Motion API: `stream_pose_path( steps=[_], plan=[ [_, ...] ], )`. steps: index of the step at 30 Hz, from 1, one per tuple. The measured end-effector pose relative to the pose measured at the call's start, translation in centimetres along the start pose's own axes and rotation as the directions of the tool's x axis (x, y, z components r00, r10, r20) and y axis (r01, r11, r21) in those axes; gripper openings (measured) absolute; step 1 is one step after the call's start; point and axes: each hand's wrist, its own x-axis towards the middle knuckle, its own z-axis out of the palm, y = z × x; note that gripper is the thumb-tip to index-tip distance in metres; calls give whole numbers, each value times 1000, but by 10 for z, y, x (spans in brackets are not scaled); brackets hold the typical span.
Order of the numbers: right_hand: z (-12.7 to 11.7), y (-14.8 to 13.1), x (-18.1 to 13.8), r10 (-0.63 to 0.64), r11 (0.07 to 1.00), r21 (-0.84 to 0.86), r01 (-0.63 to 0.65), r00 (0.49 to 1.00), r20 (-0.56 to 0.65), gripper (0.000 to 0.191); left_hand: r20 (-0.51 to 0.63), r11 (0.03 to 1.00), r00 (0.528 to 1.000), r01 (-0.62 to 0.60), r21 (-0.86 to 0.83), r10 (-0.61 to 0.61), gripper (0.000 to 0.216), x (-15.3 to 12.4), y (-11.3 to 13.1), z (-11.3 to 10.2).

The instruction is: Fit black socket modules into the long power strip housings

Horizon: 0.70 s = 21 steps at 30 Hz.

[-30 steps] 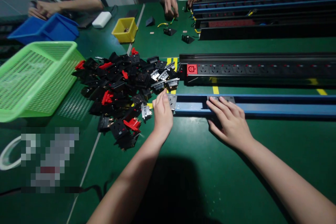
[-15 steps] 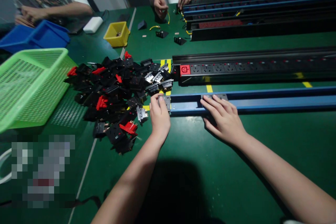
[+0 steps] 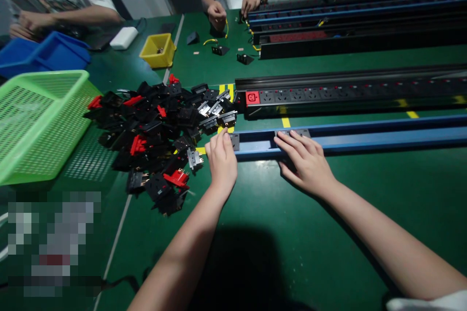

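Observation:
A long blue rail (image 3: 365, 138) lies across the green table. At its left end my left hand (image 3: 221, 161) pinches a grey socket module (image 3: 234, 141) that sits in the rail's channel. My right hand (image 3: 305, 161) rests on the rail a little to the right, fingers spread and flat, fingertips on a second grey module (image 3: 297, 132) set in the channel. Just left of my left hand lies a heap of black and red socket modules (image 3: 156, 126).
A black power strip with a red socket (image 3: 328, 95) lies behind the blue rail. A green mesh basket (image 3: 36, 121) stands at the left, with a blue bin (image 3: 44, 56) and a yellow bin (image 3: 158, 50) behind. Two other people's hands work at the far side.
My left hand has closed onto the grey module at the rail's left end and pressed it further in. My right hand stays on the rail. The view has shifted slightly.

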Motion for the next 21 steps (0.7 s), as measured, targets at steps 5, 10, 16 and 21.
stream_pose_path(
  steps=[5,10,16,21],
  plan=[
    [0,-1,1,2,1000,-3,-2,1000,0,61,33,1000,999,-14,1,14,56,0,1,0],
    [0,-1,1,2,1000,-7,-2,1000,-5,60,112,988,985,-137,65,129,63,-3,8,-1],
    [0,0,1,5,1000,0,-5,1000,-5,60,113,982,989,-113,153,96,65,-2,10,-4],
    [0,0,1,4,1000,9,-4,1000,-4,60,173,995,981,-93,45,84,64,0,10,-2]
  ],
)
